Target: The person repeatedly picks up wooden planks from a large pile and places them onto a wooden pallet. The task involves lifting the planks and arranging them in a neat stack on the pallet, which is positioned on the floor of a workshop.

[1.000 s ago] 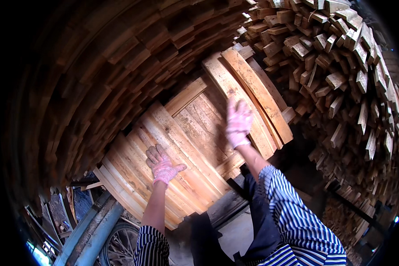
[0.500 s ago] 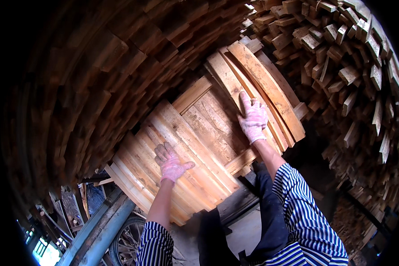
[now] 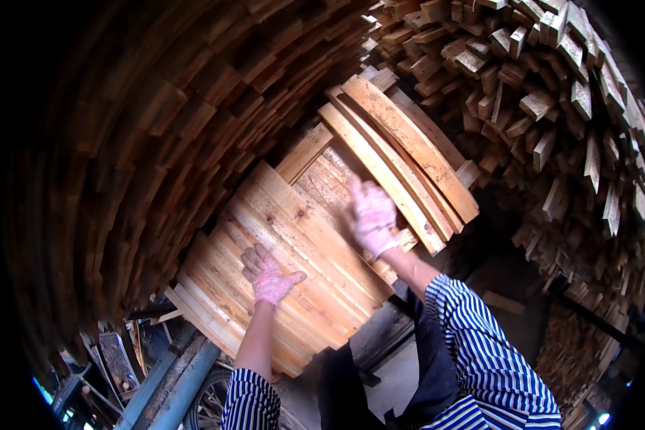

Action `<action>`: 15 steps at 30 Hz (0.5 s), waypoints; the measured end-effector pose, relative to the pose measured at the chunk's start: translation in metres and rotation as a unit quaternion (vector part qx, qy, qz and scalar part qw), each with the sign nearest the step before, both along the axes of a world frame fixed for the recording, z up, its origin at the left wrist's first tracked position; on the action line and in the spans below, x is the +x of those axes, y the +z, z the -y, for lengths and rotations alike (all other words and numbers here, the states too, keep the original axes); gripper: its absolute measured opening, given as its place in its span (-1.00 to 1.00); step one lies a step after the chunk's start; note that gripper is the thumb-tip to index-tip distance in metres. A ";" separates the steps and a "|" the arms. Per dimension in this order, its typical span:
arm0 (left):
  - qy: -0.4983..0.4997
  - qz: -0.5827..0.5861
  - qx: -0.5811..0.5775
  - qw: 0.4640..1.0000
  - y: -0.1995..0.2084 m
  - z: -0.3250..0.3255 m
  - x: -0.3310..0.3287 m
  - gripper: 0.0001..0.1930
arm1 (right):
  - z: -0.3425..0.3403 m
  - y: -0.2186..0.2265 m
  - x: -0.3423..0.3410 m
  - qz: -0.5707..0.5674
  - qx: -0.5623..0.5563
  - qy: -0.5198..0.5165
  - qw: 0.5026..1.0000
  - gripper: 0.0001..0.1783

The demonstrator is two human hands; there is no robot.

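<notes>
My left hand [image 3: 267, 276], in a pale pink knit glove, lies flat with fingers spread on a row of light wooden boards [image 3: 287, 236] laid side by side. My right hand [image 3: 374, 218], gloved alike, is over the gap between this row and a second group of boards. Its fingers are smeared by motion; I cannot tell whether they hold anything. Just beyond it, a narrow board [image 3: 376, 172] leans against other slanting boards, with a thicker plank [image 3: 412, 147] among them. In the gap, a brown wooden surface [image 3: 322, 175] shows.
Stacked timber rises like a wall [image 3: 172, 122] on the left. Another stack, with uneven board ends [image 3: 537, 104] jutting out, stands at the right. Blue metal beams [image 3: 166, 383] and a spoked wheel [image 3: 211, 398] are at the lower left. My legs are below the boards.
My right hand has left the face of the board it rested on and moved left over the gap. That board now shows a narrower face. My left hand stays flat; the view has shifted slightly.
</notes>
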State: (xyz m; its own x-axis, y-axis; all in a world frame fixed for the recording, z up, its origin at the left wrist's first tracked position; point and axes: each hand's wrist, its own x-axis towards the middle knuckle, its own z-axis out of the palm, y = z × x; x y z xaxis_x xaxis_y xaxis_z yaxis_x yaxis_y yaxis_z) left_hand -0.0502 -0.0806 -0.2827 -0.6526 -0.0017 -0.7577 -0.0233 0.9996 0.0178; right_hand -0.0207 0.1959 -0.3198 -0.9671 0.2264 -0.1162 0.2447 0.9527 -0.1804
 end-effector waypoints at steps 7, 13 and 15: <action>0.003 -0.008 -0.013 1.000 -0.006 0.003 0.004 0.59 | -0.048 0.026 -0.025 0.216 -0.023 -0.047 0.975 -0.38; 0.006 -0.010 0.009 1.000 0.000 -0.011 -0.002 0.59 | -0.048 0.025 0.007 0.192 -0.236 -0.068 0.950 -0.45; 0.008 -0.006 -0.001 1.000 0.000 -0.004 0.002 0.58 | -0.060 0.037 0.003 0.193 -0.182 -0.058 0.963 -0.42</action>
State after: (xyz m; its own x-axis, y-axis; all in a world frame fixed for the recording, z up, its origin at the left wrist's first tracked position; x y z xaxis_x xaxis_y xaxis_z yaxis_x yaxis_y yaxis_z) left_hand -0.0477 -0.0769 -0.2825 -0.6618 -0.0146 -0.7495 -0.0397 0.9991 0.0156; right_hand -0.0177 0.2554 -0.2828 -0.8069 0.2071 -0.5532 0.4611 0.8061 -0.3708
